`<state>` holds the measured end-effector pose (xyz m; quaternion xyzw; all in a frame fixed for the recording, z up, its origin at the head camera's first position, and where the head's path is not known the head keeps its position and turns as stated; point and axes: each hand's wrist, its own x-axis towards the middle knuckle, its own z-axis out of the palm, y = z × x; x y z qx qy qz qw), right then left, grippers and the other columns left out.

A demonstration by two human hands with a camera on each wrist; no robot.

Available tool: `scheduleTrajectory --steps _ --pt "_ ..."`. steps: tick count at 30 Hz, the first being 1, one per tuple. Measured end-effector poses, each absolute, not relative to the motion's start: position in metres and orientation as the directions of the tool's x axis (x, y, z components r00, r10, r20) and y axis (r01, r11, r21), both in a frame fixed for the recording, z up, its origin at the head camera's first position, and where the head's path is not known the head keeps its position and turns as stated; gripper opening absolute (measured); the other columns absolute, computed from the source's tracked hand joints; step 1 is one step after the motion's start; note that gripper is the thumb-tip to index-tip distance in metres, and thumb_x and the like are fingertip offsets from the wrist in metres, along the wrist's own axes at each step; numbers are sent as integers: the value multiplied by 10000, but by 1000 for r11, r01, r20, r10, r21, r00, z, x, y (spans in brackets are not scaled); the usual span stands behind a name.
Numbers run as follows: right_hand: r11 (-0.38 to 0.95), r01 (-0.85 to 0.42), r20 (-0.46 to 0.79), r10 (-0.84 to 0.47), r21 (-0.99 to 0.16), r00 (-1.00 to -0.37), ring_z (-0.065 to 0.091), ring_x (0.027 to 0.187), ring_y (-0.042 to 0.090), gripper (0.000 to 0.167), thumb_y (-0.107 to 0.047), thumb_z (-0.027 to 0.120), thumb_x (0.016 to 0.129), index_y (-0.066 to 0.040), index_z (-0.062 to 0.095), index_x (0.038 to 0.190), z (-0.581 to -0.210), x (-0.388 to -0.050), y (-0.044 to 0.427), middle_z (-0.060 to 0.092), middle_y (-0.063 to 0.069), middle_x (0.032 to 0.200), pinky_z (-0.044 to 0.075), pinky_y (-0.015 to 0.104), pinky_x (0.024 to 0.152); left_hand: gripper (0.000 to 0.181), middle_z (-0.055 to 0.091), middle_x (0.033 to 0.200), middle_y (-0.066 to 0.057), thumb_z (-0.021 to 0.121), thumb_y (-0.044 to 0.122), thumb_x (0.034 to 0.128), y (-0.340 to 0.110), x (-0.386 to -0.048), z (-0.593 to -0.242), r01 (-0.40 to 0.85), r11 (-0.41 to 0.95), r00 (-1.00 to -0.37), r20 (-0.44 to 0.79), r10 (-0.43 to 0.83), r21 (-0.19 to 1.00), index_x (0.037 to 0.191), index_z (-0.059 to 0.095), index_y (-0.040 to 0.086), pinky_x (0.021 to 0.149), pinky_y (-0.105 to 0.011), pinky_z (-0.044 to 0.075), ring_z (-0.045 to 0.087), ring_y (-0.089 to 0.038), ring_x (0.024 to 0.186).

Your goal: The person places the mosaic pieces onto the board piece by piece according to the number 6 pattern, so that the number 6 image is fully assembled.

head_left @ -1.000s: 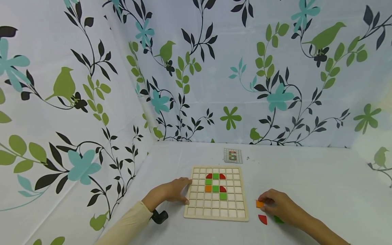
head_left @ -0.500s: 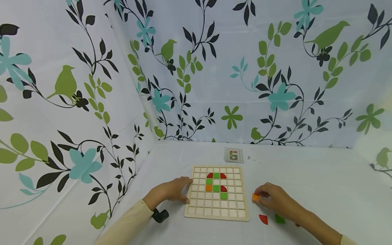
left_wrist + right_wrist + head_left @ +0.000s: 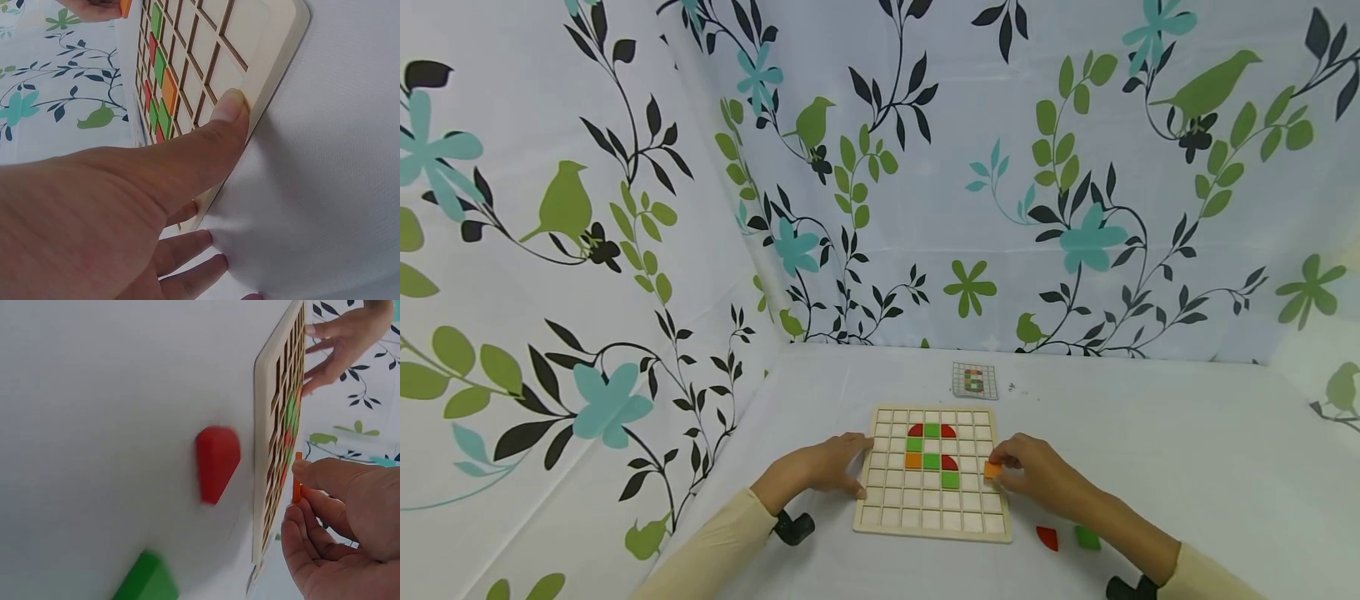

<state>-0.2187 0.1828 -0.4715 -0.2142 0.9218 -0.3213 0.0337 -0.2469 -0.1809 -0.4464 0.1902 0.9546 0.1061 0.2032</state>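
A square wooden grid board (image 3: pixel 910 518) lies on the white cloth, with red, green and orange tiles set in several of its cells. My left hand (image 3: pixel 823 463) rests on the board's left edge. In the left wrist view, the thumb of the left hand (image 3: pixel 125 194) lies along the rim, its other fingers extended beside the edge. My right hand (image 3: pixel 1037 475) pinches an orange square tile (image 3: pixel 992 470) over the right side of the board. The right wrist view shows this orange tile (image 3: pixel 297 481) edge-on between thumb and fingers.
A red rounded tile (image 3: pixel 1047 537) and a green tile (image 3: pixel 1087 537) lie on the cloth right of the board. Behind the board is a small gridded card (image 3: pixel 974 381) with a coloured pattern. A printed curtain (image 3: pixel 895 208) hangs beyond the table.
My right hand has carried the orange tile left and away from me, from beside the loose tiles to over the board's right side. The left hand has stayed on the board's edge.
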Motion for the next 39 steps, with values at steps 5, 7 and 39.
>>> scheduleTrajectory --steps 5,7,39 --pt "671 -403 68 -467 -623 -882 578 953 138 217 -155 827 921 -106 747 1117 -471 -223 164 648 -32 1043 581 313 865 864 408 1665 -136 867 330 895 -181 -247 -450 325 904 -844 -346 409 277 1599 433 81 1257 -514 349 375 -334 1551" --pt "659 -412 56 -489 -629 -870 577 967 146 226 -168 822 930 -95 745 1130 -471 -224 156 650 -21 1063 581 327 878 864 406 1667 -137 867 328 896 -182 -247 -450 322 904 -844 -346 409 283 1600 433 82 1258 -517 346 371 -337 1553" --pt "681 -635 47 -667 -364 -743 531 843 97 100 -80 810 929 -57 779 1020 -460 -233 75 653 -14 927 548 261 767 875 403 1668 -141 879 324 883 -181 -246 -445 297 908 -851 -350 392 295 1599 437 85 1251 -539 350 369 -349 1553"
